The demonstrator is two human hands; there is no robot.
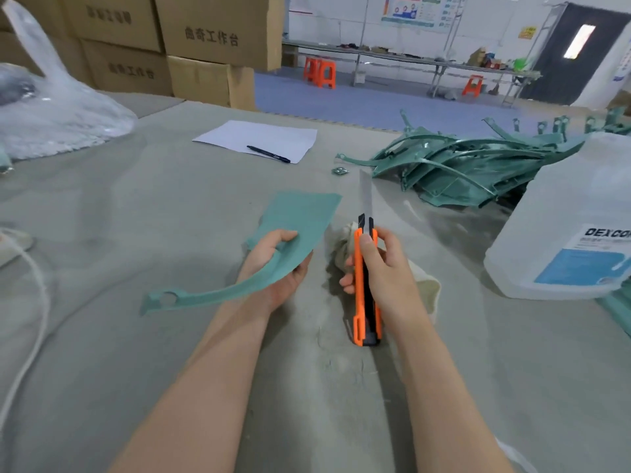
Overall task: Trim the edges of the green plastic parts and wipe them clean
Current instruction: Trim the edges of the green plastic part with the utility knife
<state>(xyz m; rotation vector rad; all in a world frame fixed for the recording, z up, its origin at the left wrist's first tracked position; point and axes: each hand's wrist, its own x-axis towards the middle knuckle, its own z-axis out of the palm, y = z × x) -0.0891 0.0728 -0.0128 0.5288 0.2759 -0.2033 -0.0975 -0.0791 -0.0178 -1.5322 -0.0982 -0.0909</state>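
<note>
My left hand (pixel 273 264) grips a green plastic part (pixel 297 220) by its lower edge; the part has a flat wide panel and a long curved arm ending in a holed tab at the lower left. My right hand (pixel 382 271) holds an orange utility knife (pixel 366 285) upright, blade extended and pointing away, just right of the part and apart from it. A pale cloth (pixel 426 285) lies on the table under and behind my right hand. A pile of more green parts (pixel 461 169) sits at the right rear.
A large translucent jug (pixel 566 227) with a blue label stands at the right. A white sheet (pixel 259 138) with a pen (pixel 268 154) lies further back. A plastic bag (pixel 51 114) sits at the left, cardboard boxes (pixel 191 39) behind. A small green scrap (pixel 339 171) lies near the pile.
</note>
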